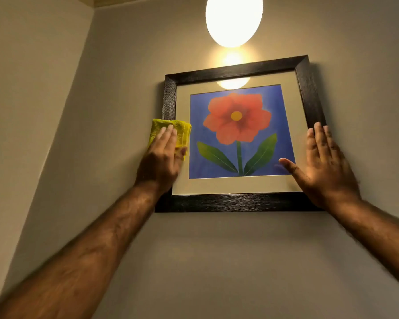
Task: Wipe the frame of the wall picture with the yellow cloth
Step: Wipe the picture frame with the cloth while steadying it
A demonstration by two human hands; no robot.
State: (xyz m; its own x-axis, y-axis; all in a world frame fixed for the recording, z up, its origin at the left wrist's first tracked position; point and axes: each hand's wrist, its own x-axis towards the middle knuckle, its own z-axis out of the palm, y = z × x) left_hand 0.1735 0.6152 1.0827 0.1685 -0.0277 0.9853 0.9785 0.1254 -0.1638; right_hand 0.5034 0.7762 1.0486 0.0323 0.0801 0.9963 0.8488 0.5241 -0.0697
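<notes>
Pressing the yellow cloth [171, 134] flat against the left side of the dark frame [240, 202], your left hand [162, 157] is lying on top of it with the fingers [169, 137] stretched out straight and close together, the thumb tucked at the cloth's right edge. The cloth is folded and is covering part of the frame's left rail and a strip of the pale mat beside it, roughly halfway up the picture [240, 132]. Your right hand [325, 166] is resting open on the lower right corner of the frame, palm to the glass and rail, fingers pointing up along the right rail and the thumb spread wide to the left over the blue print. It is gripping nothing. The picture, a red flower with green leaves on blue, is hanging on the beige wall [217, 261], tilted slightly so the right side is sitting higher. A glowing round lamp [234, 19] is shining above it, and its light is reflecting in the top of the glass.
</notes>
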